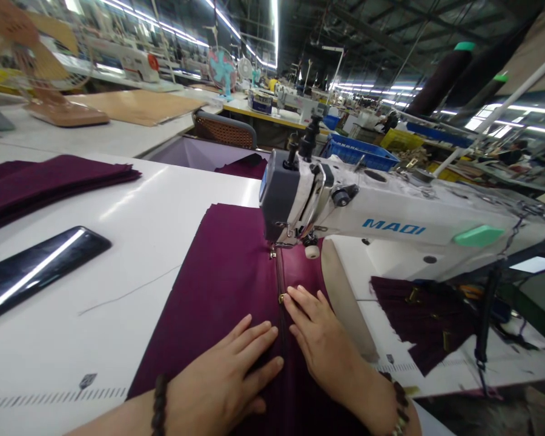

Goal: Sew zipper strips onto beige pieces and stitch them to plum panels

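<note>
A dark purple fabric panel lies under the needle head of a white sewing machine. Down its middle runs a zipper with a small brass-coloured zipper pull. My left hand rests on the panel left of the zipper, fingers stretched out. On the other side, my right hand lies with fingers extended, their tips beside the zipper pull. The presser foot sits over the panel just beyond the hands. Whether it is pressed down, I cannot tell.
Folded purple fabric is stacked at the left, near a black phone-like slab. A loose thread lies on the white table. Purple zipper pieces lie right of the machine. Behind stand a blue crate and an orange fan.
</note>
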Tool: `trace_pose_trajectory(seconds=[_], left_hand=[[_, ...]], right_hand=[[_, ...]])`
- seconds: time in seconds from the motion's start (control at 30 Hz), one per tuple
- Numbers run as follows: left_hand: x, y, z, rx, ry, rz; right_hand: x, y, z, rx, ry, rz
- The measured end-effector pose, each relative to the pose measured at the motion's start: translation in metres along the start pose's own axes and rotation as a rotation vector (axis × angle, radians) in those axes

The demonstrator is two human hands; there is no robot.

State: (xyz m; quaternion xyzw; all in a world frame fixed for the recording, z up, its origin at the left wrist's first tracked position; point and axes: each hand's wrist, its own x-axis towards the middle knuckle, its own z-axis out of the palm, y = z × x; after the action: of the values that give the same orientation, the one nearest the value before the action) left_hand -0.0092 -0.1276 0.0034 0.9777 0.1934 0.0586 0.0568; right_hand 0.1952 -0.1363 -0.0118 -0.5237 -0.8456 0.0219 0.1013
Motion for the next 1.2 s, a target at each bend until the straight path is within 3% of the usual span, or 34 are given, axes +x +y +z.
trace_pose_trajectory(seconds=[0.3, 0.57, 1.2], left_hand=[[0.008, -0.017, -0.004, -0.020, -0.042, -0.013], [0.013, -0.042, 0.005, -0.107, 0.094, -0.025], [0.030, -0.089, 0.000, -0.062, 0.072, 0.034]], right_hand=[[0.020, 0.006, 0.000, -0.006, 0.002, 0.024], [0.043, 0.017, 0.001, 0.015, 0.020, 0.030], [0.082, 0.048, 0.001, 0.096, 0.002, -0.014]])
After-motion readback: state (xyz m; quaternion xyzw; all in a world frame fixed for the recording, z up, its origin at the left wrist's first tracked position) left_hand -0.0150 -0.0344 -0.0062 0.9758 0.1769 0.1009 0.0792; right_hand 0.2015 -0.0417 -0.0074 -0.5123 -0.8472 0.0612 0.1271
